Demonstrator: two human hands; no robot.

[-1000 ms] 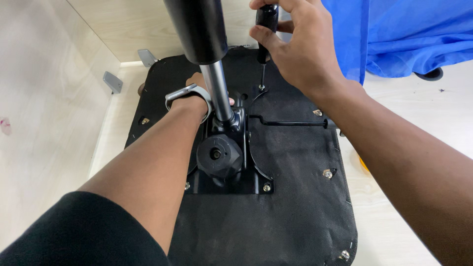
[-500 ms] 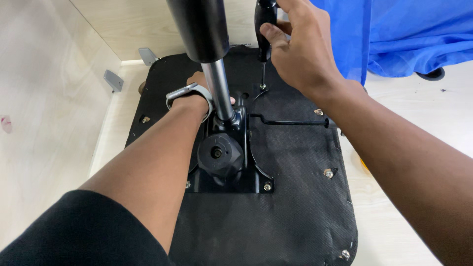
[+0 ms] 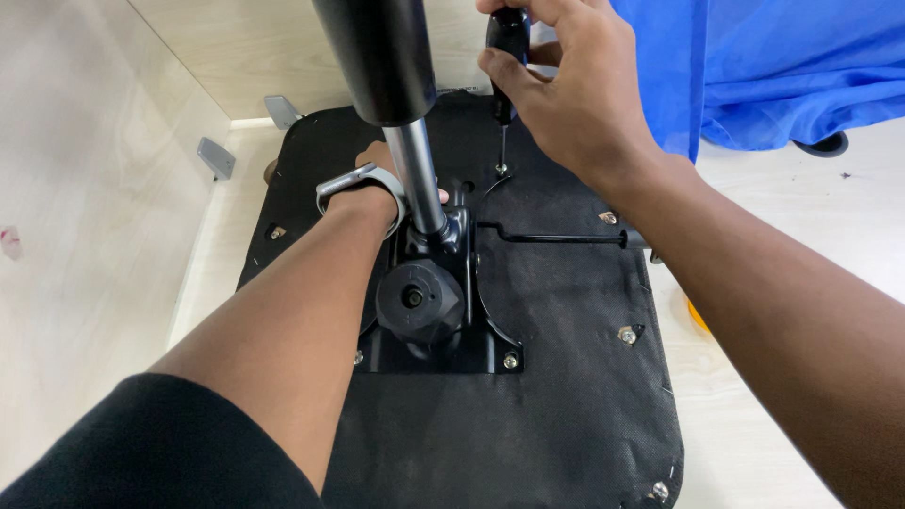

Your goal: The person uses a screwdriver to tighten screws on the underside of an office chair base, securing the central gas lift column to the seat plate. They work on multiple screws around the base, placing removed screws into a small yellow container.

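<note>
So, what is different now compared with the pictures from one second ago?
Very little. The right hand turned slightly on the screwdriver, whose tip stays on the same screw. The left hand stays down beside the metal column, and the black seat base has not moved.

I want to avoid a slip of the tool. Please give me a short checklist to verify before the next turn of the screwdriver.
1. Screwdriver tip on the screw: ok.
2. Shaft near upright: ok.
3. Right hand wrapped around the handle: ok.
4. Left hand on the black seat underside, beside the metal column: ok, away from the tip.
5. Tip fully seated in the screw head: cannot tell.
6. Lever rod away from the screw: ok.
</note>
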